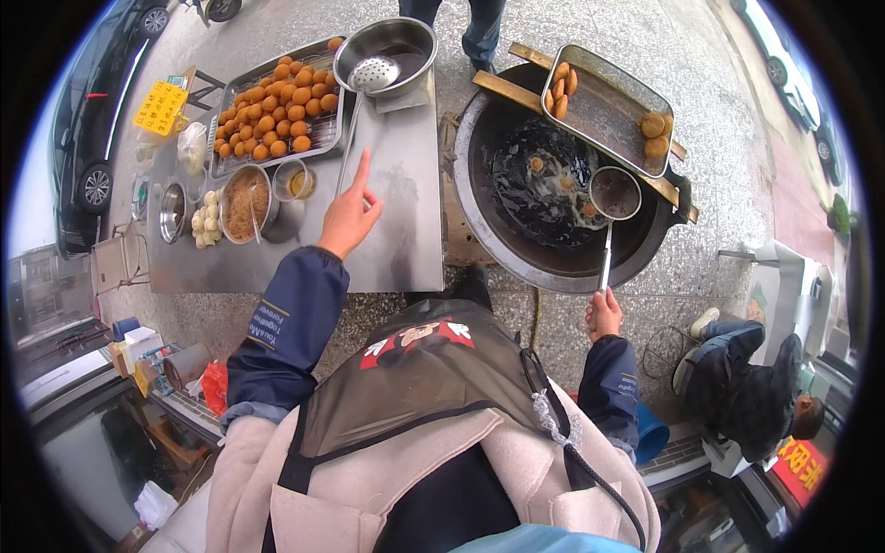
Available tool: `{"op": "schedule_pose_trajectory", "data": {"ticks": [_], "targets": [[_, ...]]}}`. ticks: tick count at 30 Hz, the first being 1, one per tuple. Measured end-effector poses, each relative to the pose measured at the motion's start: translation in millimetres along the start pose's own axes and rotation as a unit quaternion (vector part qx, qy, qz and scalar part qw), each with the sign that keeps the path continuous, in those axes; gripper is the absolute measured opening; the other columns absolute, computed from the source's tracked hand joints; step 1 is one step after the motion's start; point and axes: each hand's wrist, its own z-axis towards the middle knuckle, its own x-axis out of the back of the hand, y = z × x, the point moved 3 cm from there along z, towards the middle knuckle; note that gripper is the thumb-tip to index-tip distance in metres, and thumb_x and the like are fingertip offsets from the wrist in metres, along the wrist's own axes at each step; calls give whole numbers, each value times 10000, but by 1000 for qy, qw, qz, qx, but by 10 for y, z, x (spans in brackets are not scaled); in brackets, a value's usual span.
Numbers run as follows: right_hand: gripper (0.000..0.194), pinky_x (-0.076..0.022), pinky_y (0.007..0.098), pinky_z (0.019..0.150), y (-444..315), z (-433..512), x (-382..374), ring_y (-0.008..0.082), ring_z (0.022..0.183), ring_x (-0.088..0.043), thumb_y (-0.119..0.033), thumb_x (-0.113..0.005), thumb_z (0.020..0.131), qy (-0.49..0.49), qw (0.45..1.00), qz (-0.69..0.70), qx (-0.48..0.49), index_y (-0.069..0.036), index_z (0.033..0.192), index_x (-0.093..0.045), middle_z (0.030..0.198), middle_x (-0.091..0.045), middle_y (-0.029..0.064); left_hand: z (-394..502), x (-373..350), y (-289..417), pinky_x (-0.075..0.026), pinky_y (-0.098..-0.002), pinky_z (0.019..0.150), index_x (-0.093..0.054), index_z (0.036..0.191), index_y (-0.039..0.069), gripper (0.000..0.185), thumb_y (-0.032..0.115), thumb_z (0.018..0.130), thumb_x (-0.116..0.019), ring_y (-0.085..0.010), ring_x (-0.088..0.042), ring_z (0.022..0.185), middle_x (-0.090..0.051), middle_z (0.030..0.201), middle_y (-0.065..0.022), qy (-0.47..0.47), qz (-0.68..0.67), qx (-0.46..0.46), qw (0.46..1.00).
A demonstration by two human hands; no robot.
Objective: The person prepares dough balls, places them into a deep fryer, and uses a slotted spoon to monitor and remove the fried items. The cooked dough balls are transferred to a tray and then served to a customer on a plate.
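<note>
My left hand [348, 220] is over the steel table [404, 228], its index finger extended and the others partly curled, with nothing seen in it. Close by lies the long handle of a perforated ladle [374, 74], whose head rests in a steel bowl [346, 52]. My right hand [605, 316] grips a fine-mesh strainer [615, 193] by its handle. The strainer's head hangs above the right side of a large wok [477, 207] of dark oil. Several small golden pieces of dough [536, 164] float in the bubbling oil, one beside the strainer's rim.
A rack tray [220, 166] bears many fried balls. In front stand a bowl of brown crumbly filling [245, 207], pale dough balls [206, 222] and a plastic cup [296, 181]. Wooden slats [508, 92] support a draining tray [601, 104] over the wok. Someone's legs [482, 31] are beyond; another person [747, 394] sits right.
</note>
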Motion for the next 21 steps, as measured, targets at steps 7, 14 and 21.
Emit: {"op": "schedule_pose_trajectory", "data": {"ticks": [7, 14, 21], "targets": [[515, -419, 242, 427, 270, -285, -185, 113, 526, -507, -117, -599, 878, -6, 1000, 18, 17, -125, 1362, -425, 752, -551, 26, 1189, -523, 1804, -492, -409, 646, -178, 1467, 327, 802, 71, 809, -556, -301, -647, 766, -645, 815, -125, -109, 329, -231, 909], [590, -402, 231, 402, 390, -526, -311, 85, 486, -485, -82, -582, 876, 26, 999, 11, 46, -68, 1414, -340, 756, -561, 12, 2021, -1677, 2283, -500, -411, 692, -253, 1442, 287, 635, 95, 871, -453, -291, -658, 869, -664, 946, -132, -139, 356, -195, 903], [588, -398, 235, 407, 531, -599, -227, 84, 493, -481, -65, -579, 879, 39, 999, 36, 8, -61, 1414, -337, 761, -559, 17, 1946, -2728, 3434, -500, -438, 703, -122, 1476, 317, 876, 47, 771, -567, -310, -645, 876, -656, 967, -140, -166, 296, -354, 871]]}}
